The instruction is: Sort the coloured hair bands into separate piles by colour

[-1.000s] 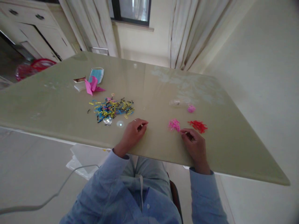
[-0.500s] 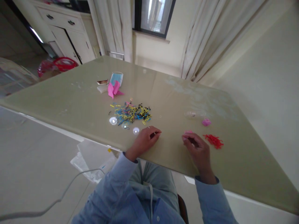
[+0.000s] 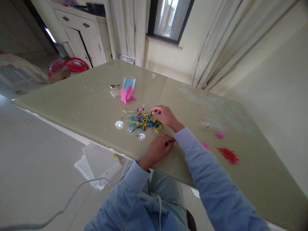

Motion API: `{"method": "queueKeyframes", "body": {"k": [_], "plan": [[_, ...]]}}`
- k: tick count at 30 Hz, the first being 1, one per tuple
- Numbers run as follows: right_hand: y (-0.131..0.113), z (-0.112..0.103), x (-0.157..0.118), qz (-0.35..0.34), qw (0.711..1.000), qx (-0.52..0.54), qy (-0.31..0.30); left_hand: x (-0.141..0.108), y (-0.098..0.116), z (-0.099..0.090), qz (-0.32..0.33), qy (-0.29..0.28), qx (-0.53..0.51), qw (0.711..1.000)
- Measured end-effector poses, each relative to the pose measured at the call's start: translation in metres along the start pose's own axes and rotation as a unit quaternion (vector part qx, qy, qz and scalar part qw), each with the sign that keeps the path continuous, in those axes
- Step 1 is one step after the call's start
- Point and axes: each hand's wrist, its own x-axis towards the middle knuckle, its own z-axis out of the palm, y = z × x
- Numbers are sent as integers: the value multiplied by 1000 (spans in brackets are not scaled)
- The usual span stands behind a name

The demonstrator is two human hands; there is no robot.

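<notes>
A mixed pile of small yellow, blue, black and pink bands [image 3: 144,121] lies on the glossy table [image 3: 96,109]. Over the pile's upper right edge is my right hand [image 3: 166,116], its fingertips bent together at the bands; what they pinch is too small to make out. My left hand [image 3: 158,147] rests near the table's front edge, below the pile, with thumb and fingers closed; anything between them is hidden. To the right lie a red pile [image 3: 228,155], a purple-pink pile [image 3: 220,134] and a pink pile [image 3: 205,145], partly behind my right sleeve.
Beyond the mixed pile are a pink paper shape [image 3: 127,94], a blue face mask [image 3: 129,82] and a small white packet [image 3: 115,93]. A clear, hard-to-see object [image 3: 204,124] lies at the right. A cable [image 3: 72,195] runs below the table at the left.
My right hand has moved left from beside the pink and red piles to the mixed pile. My left hand stays near the front edge. The whole view has shifted slightly.
</notes>
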Motion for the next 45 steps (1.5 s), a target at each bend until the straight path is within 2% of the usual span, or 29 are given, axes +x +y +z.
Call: {"method": "queueKeyframes", "body": {"k": [7, 16, 31, 37, 40, 42, 45], "plan": [[4, 22, 29, 41, 996, -69, -39, 1, -1, 0, -5, -5, 32, 999], [3, 29, 47, 51, 988, -121, -83, 3, 0, -1, -17, 11, 42, 999], [7, 34, 49, 13, 994, -61, -91, 3, 0, -2, -25, 14, 23, 999], [10, 31, 46, 37, 999, -4, -39, 3, 1, -3, -31, 16, 12, 999], [8, 22, 38, 72, 992, 100, -10, 3, 0, -3, -31, 26, -4, 999], [4, 12, 27, 109, 967, 228, -9, 3, -1, -3, -29, 29, -13, 999], [-7, -7, -1, 130, 910, 392, -37, 3, -3, -3, -29, 34, -22, 999]]}}
